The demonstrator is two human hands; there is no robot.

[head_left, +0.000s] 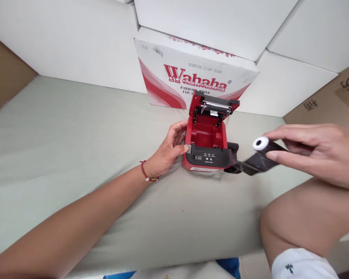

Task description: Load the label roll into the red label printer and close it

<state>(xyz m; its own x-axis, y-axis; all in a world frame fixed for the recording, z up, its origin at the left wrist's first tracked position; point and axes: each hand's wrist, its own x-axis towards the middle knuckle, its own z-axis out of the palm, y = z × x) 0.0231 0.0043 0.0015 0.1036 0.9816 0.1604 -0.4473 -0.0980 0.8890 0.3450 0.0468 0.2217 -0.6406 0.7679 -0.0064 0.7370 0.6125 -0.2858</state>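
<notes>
A red and black printer [208,157] stands on the pale green cloth with its lid [215,104] raised, showing a bare red compartment. My left hand [174,145] grips the printer's left side, thumb on its front left corner. To the right of the printer, my right hand [305,149] pinches a dark roll [261,143] with a white end and a round hole in its core. A black strip [253,164] hangs from the roll toward a black object [234,157] beside the printer's right side.
Behind the printer stands a white and red Wahaha box [197,73], with white boxes [215,23] around and above it. Brown cardboard [325,100] is at the right. A bent leg [311,217] with a white sock [302,265] occupies the lower right.
</notes>
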